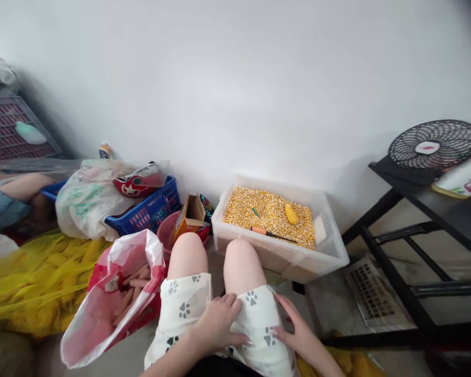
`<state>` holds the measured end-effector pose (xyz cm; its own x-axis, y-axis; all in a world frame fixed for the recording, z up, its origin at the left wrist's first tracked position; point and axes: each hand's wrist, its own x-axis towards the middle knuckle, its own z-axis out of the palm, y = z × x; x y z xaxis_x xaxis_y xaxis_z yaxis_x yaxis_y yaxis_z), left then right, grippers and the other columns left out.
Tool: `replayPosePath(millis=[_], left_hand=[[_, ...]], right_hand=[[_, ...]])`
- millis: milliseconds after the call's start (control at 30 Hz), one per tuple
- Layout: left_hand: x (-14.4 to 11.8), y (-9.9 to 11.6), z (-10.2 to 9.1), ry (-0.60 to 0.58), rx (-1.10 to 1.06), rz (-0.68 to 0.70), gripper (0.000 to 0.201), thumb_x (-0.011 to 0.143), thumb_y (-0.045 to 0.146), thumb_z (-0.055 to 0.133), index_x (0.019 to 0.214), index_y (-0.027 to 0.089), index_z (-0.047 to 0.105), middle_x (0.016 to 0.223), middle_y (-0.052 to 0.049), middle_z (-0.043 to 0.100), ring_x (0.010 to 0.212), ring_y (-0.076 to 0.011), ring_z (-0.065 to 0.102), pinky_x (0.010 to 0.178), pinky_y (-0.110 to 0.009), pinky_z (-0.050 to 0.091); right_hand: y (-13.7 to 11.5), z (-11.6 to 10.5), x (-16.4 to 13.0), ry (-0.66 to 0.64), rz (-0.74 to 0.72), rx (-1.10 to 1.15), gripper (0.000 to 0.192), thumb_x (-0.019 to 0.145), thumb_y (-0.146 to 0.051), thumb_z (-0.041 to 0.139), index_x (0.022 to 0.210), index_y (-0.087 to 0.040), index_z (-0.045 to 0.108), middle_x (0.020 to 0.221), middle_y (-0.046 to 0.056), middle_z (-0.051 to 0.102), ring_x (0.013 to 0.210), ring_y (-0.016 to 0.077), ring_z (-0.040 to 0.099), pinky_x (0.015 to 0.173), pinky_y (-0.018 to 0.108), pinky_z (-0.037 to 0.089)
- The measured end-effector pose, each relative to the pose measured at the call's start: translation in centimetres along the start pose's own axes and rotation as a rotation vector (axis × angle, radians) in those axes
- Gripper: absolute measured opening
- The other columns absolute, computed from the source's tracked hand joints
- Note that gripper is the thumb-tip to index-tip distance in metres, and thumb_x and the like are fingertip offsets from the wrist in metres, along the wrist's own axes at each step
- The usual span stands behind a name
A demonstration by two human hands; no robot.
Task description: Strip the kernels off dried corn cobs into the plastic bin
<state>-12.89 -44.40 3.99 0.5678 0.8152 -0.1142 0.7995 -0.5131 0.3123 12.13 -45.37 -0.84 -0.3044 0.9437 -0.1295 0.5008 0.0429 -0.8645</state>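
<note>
My left hand [220, 320] lies across the paw-print shorts [184, 309] between my thighs, thumb apart from the fingers, holding nothing I can see. Against the outer side of the other shorts leg rests my right hand [292, 327], its thumb and forefinger spread on the cloth; its other fingers are partly hidden. Beyond my knees stands a translucent plastic bin [329, 251] of loose corn kernels [255, 201]. On the kernels lie a yellow corn cob [291, 214] and a thin dark tool with an orange handle [259, 230].
To my left, a red-and-white plastic bag [151, 243] holds several stripped cobs [135, 283]. Yellow mesh sacks [47, 272], a blue crate [141, 220] and an open carton [194, 209] sit nearby. At right, a black frame stand [400, 246] bears a fan [435, 144]. Another person's leg [25, 186] shows far left.
</note>
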Motion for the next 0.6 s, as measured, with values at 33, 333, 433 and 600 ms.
replayPosePath(millis=[33,333,433,600], left_hand=[[-0.3,0.1,0.5,-0.011,0.016,0.000,0.058,0.056,0.062,0.062,0.090,0.017,0.051,0.093,-0.008,0.057,0.081,-0.0241,0.053,0.069,-0.034,0.041],[-3.2,0.3,2.9,0.063,0.018,0.134,0.038,0.066,0.040,0.059,0.095,0.019,0.045,0.098,-0.007,0.053,0.088,-0.0228,0.048,0.073,-0.034,0.038],[-3.4,0.8,3.3,0.118,0.039,0.219,0.035,0.066,0.030,0.057,0.097,0.019,0.044,0.097,-0.007,0.051,0.087,-0.0223,0.045,0.074,-0.035,0.036],[-3.1,0.9,3.5,0.133,0.096,0.264,0.029,0.069,0.024,0.055,0.096,0.018,0.045,0.101,-0.007,0.050,0.089,-0.0215,0.043,0.079,-0.037,0.034]], right_hand=[[0.4,0.0,-0.9,-0.016,0.014,0.010,0.076,0.066,-0.045,0.063,0.134,-0.025,0.035,0.139,0.010,0.032,0.127,0.0259,0.030,0.101,0.039,0.032],[1.6,-1.9,-4.7,-0.096,0.098,-0.160,0.054,0.073,-0.035,0.051,0.126,-0.026,0.048,0.128,0.005,0.048,0.118,0.0224,0.044,0.101,0.033,0.032],[1.6,-1.6,-4.4,-0.131,0.108,-0.302,0.062,0.068,-0.025,0.049,0.129,-0.027,0.043,0.128,0.004,0.048,0.117,0.0232,0.045,0.099,0.032,0.034],[2.9,0.3,-3.4,-0.089,0.124,-0.427,0.072,0.060,-0.014,0.042,0.130,-0.026,0.042,0.124,0.005,0.053,0.110,0.0226,0.051,0.094,0.030,0.039]])
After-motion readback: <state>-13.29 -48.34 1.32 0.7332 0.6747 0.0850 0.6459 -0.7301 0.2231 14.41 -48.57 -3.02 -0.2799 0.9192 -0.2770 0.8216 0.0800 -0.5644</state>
